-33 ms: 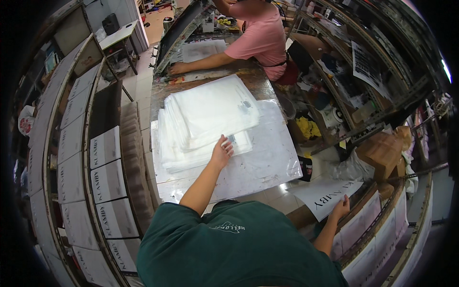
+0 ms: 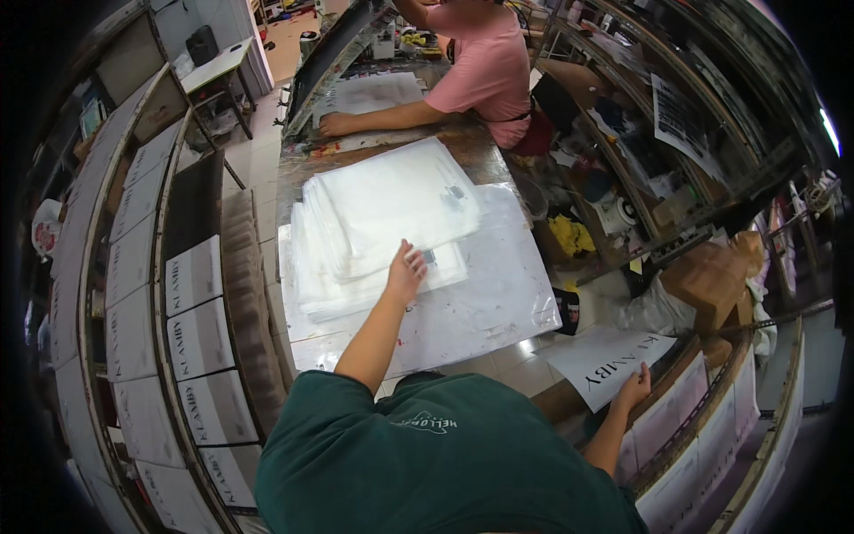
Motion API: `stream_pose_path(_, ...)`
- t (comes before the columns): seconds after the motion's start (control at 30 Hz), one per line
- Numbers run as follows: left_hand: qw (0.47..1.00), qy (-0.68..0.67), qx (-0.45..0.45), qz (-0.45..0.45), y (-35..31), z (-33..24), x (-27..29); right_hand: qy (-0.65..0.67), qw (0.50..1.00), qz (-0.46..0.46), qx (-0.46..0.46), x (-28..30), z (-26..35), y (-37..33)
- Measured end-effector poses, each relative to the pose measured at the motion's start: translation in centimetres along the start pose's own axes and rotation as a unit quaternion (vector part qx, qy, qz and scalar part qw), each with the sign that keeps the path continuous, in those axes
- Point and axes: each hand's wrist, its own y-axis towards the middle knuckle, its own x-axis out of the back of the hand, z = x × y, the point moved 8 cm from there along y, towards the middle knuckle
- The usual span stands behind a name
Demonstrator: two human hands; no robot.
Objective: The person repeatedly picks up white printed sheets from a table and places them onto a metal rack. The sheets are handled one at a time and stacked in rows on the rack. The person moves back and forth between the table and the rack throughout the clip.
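My right hand (image 2: 633,388) is closed on the edge of a white sheet (image 2: 594,363) printed with large dark letters. It holds the sheet low on the right, above the shelf of similar printed pieces. My left hand (image 2: 406,271) reaches over the near side of a stack of thin, whitish translucent bags or sheets (image 2: 391,191). Its fingers are apart and loosely bent, with nothing visible in them. Whether the fingertips touch the stack I cannot tell. The stack is fanned unevenly, with small grey print at its right corners.
The stack lies on a table with a white cover (image 2: 507,267). Across it, a person in a pink shirt (image 2: 489,76) works under a tilted screen frame (image 2: 325,67), beside another sheet (image 2: 378,92). Racks with printed pieces (image 2: 203,338) stand left; metal shelves (image 2: 658,142) and a cardboard box (image 2: 707,280) stand right.
My left hand has shifted slightly left and away from me over the stack. My right hand still holds the printed sheet in nearly the same place.
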Motion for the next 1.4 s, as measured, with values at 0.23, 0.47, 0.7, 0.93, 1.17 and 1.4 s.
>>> stream_pose_path(0.23, 0.994, -0.077, -0.069, -0.033, 6.9, -4.0, 0.1, -0.058, 0.997, -0.038, 0.034, 3.8, -0.4, -0.6)
stream_pose_path(0.47, 1.0, -0.011, -0.016, 0.019, 4.0, 0.2, -3.3, -0.119, 0.989, -0.078, 0.025, 8.3, -1.3, -3.3)
stream_pose_path(0.7, 1.0, -0.028, 0.0, -0.005, 2.1, 3.6, -0.4, -0.098, 0.989, -0.112, -0.011, 10.8, -5.6, -3.2)
stream_pose_path(0.93, 0.994, -0.061, -0.087, -0.013, 4.4, -2.0, -0.3, -0.046, 0.994, -0.087, 0.043, 8.6, -4.4, -2.7)
stream_pose_path(1.17, 0.993, -0.106, -0.059, -0.002, 8.4, -4.1, -3.1, -0.099, 0.988, -0.084, 0.078, 10.1, -4.7, -2.3)
stream_pose_path(1.4, 0.992, -0.112, -0.041, -0.044, 16.1, -0.2, -3.8, -0.158, 0.981, -0.11, 0.037, 13.3, -3.8, -5.2)
